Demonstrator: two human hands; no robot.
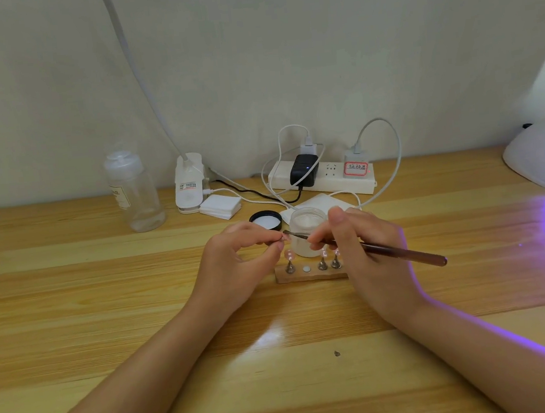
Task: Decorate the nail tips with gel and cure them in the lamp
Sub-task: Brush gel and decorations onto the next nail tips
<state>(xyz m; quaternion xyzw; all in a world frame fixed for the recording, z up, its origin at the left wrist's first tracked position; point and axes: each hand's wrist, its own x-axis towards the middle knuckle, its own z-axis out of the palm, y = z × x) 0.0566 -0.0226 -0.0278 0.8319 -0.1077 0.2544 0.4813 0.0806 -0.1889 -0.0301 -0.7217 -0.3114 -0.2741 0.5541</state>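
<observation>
My left hand [236, 259] pinches a small pink nail tip [285, 237] between thumb and fingertips above the table. My right hand [365, 250] grips a brown-handled brush [402, 254], whose metal tip touches that nail tip. Just behind the hands stands an open clear gel jar [306, 223]. A wooden holder [307, 274] in front of it carries three metal stands with pink nail tips [290, 256] and one free white spot. The white curing lamp [542, 153] sits at the far right, glowing purple.
The jar's black lid [266, 221] lies left of the jar. Behind are a clear bottle [135, 193], a white clip lamp base [189, 184], cotton pads [221, 206], and a power strip [321, 176] with chargers and looping cables. A wall closes the back edge.
</observation>
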